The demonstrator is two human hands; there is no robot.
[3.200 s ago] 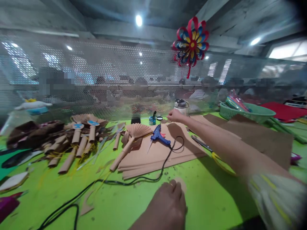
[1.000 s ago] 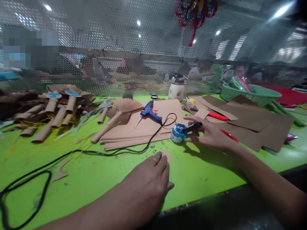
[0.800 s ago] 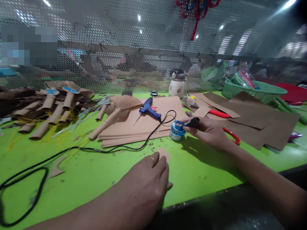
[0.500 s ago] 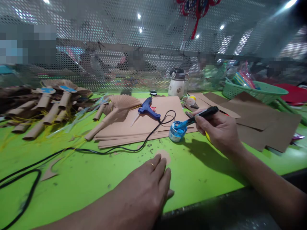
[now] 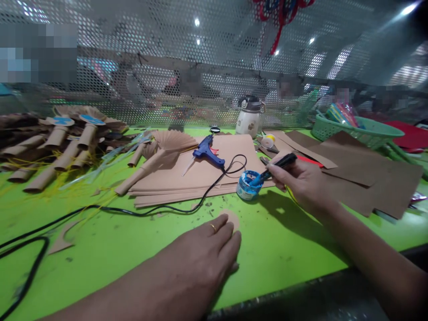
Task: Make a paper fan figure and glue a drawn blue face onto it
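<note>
My right hand [image 5: 302, 183] grips a black-handled paintbrush [image 5: 279, 166], its lower end coated in blue. That end is tilted down into a small clear jar of blue paint [image 5: 249, 189] on the green table. My left hand [image 5: 207, 249], wearing a ring, lies flat with fingers stretched out, the fingertips on a round brown paper disc [image 5: 233, 218]. Part of the disc is hidden under the fingers. Behind the jar is a stack of brown paper [image 5: 234, 147], bearing a blue hot glue gun [image 5: 210, 154] and a pleated paper fan [image 5: 172, 142].
Several paper fans with rolled handles [image 5: 67, 154] are heaped at the left. A black cord [image 5: 133, 213] crosses the table. A white bottle [image 5: 248, 121] stands at the back; brown sheets [image 5: 364, 178] and a green basket [image 5: 357, 131] lie at the right. A paper scrap [image 5: 60, 240] is at front left.
The brush has gone lower and deeper into the paint jar, with my right hand moved slightly down and left. My left hand stays on the disc. The view has shifted slightly.
</note>
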